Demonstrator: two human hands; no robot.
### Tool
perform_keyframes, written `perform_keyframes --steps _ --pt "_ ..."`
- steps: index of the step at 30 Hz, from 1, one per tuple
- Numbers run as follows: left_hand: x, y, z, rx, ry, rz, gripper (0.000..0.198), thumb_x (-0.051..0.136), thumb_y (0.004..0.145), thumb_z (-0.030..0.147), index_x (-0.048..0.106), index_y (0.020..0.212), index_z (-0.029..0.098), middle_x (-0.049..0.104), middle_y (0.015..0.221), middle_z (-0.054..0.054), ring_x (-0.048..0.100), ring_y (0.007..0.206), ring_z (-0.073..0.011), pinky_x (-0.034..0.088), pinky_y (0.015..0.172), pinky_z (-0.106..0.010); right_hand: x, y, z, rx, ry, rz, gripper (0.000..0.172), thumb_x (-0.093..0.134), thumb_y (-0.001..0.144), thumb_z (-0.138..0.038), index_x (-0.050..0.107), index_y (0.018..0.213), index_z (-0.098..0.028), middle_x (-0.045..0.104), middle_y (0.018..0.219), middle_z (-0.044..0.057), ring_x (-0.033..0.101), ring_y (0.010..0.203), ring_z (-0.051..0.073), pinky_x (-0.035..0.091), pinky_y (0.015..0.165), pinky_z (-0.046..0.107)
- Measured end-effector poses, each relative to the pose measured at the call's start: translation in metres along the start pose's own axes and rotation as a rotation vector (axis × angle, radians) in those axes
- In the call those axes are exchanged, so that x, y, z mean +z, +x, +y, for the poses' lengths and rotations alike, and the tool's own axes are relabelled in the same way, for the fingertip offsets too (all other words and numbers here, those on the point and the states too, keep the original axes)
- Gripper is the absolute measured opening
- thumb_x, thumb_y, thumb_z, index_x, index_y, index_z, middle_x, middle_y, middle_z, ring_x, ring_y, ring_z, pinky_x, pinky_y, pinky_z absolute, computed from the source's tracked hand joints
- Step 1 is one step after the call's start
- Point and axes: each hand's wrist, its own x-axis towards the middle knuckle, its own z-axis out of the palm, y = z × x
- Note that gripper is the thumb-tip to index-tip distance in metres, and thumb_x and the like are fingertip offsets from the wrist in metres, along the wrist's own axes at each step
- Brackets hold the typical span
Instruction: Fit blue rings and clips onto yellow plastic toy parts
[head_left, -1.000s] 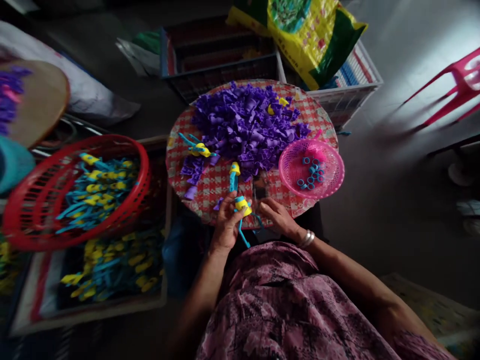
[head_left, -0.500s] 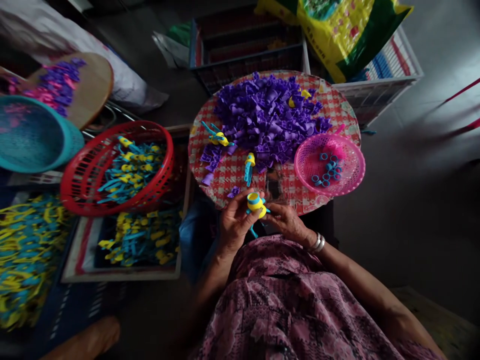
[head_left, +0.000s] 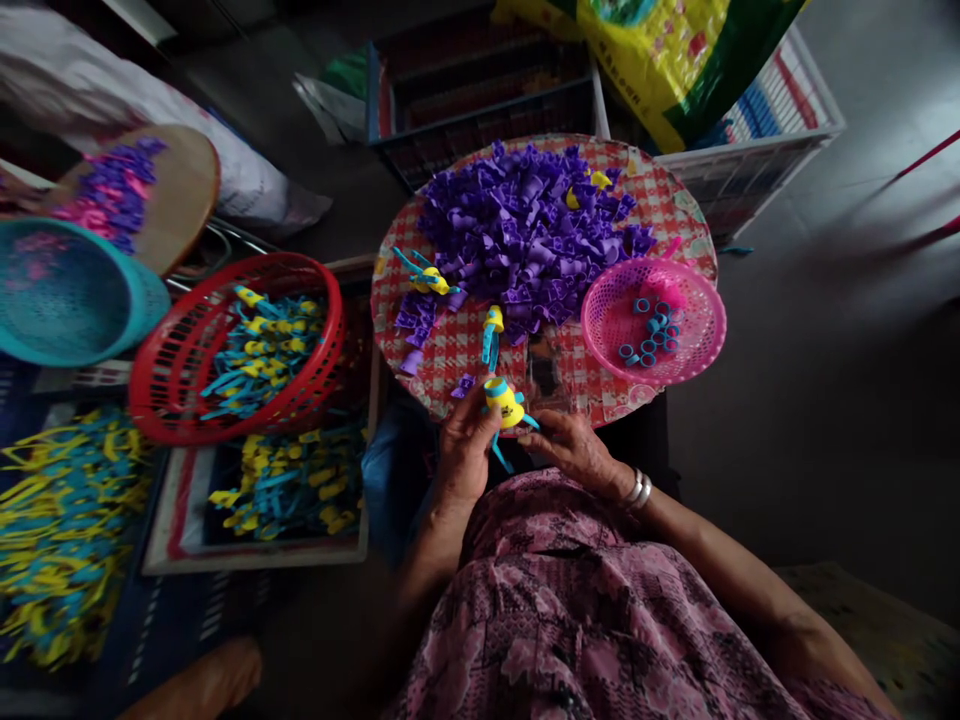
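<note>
Two hands sit under my view: I have the left hand [head_left: 465, 450] pinching a yellow-and-blue plastic piece [head_left: 504, 403] just over the near edge of the checked round tray [head_left: 457, 365]. The right hand [head_left: 577, 450] curls just beside it; I cannot tell if it grips anything. A heap of purple pieces [head_left: 517, 230] lies beyond.

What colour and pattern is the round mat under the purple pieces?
The round mat is a red-and-white check, clearest in the head view.
</note>
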Motion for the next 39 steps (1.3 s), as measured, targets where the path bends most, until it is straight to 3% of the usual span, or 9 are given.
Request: perform_keyframes --steps 12,18,22,25,27,30,34,36,39 --pt "-0.015 0.010 -0.019 -0.177 -0.035 -0.021 0.064 0.104 0.065 0.045 0.075 0.117 0.023 0.082 0.105 -0.002 0.078 0.087 -0.0181 0.064 0.083 -0.032 0.011 0.001 -0.005 0.205 0.065 -0.017 0.056 0.061 0.102 -0.069 0.074 0.093 -0.016 0.073 0.071 0.002 0.064 0.063 0.016 0.044 0.061 0.026" --pt "-0.052 0.015 0.009 -0.225 0.064 0.031 0.073 0.106 0.060 0.044 0.076 0.121 0.017 0.082 0.099 -0.005 0.076 0.078 -0.0181 0.060 0.069 -0.029 -0.008 0.001 0.028 0.140 -0.078 0.010 0.053 0.051 0.107 -0.064 0.076 0.126 -0.021 0.084 0.106 0.009 0.078 0.092 0.025 0.057 0.080 0.033" --pt "-0.130 0.062 0.090 0.144 0.064 0.507 0.065 0.086 0.082 0.067 0.072 0.128 0.023 0.079 0.121 -0.008 0.076 0.101 -0.0229 0.060 0.078 -0.034 -0.024 0.017 0.085 0.149 -0.255 0.180 0.055 0.051 0.099 -0.065 0.079 0.112 -0.019 0.084 0.093 0.014 0.079 0.083 0.030 0.059 0.074 0.037" --pt "-0.173 0.084 0.115 0.169 0.065 0.778 0.067 0.049 0.101 0.080 0.063 0.138 0.026 0.068 0.148 -0.012 0.068 0.127 -0.0274 0.060 0.085 -0.039 -0.024 0.020 0.119 0.121 -0.331 0.244 0.052 0.047 0.099 -0.059 0.080 0.108 -0.020 0.084 0.092 0.014 0.079 0.081 0.029 0.060 0.072 0.037" --pt "-0.172 0.080 0.092 0.114 0.117 0.778 0.061 0.054 0.101 0.073 0.059 0.141 0.027 0.070 0.143 -0.011 0.070 0.121 -0.0246 0.057 0.085 -0.036 -0.019 0.017 0.134 0.075 -0.443 0.278 0.052 0.045 0.100 -0.057 0.081 0.108 -0.020 0.084 0.094 0.015 0.079 0.078 0.029 0.059 0.067 0.036" --pt "-0.132 0.043 0.017 0.054 0.211 0.658 0.061 0.065 0.093 0.072 0.065 0.128 0.022 0.078 0.111 -0.008 0.072 0.088 -0.0170 0.053 0.075 -0.031 -0.008 0.012 0.148 -0.004 -0.624 0.298 0.052 0.044 0.101 -0.052 0.082 0.111 -0.018 0.085 0.095 0.019 0.078 0.071 0.030 0.056 0.060 0.037" --pt "-0.074 -0.014 -0.069 -0.105 0.347 0.207 0.038 0.089 0.069 0.056 0.080 0.085 0.022 0.074 0.070 -0.002 0.065 0.061 -0.0177 0.050 0.061 -0.031 -0.003 0.010 0.157 -0.080 -0.741 0.210 0.045 0.043 0.104 -0.039 0.083 0.111 -0.021 0.085 0.094 0.018 0.081 0.078 0.030 0.060 0.071 0.037" --pt "-0.062 -0.023 -0.090 -0.177 0.407 -0.034 0.022 0.095 0.053 0.034 0.079 0.065 0.026 0.070 0.058 0.002 0.063 0.054 -0.0192 0.050 0.060 -0.034 -0.004 0.010 0.160 -0.095 -0.767 0.206 0.042 0.045 0.104 -0.038 0.083 0.113 -0.022 0.086 0.100 0.017 0.082 0.085 0.030 0.061 0.076 0.038" --pt "-0.060 -0.013 -0.101 -0.182 0.449 -0.132 0.012 0.084 0.054 0.018 0.080 0.058 0.029 0.074 0.060 0.001 0.066 0.057 -0.0244 0.051 0.062 -0.039 -0.006 0.010 0.164 -0.101 -0.784 0.216 0.040 0.048 0.105 -0.040 0.083 0.115 -0.022 0.085 0.107 0.019 0.082 0.088 0.031 0.063 0.080 0.040"
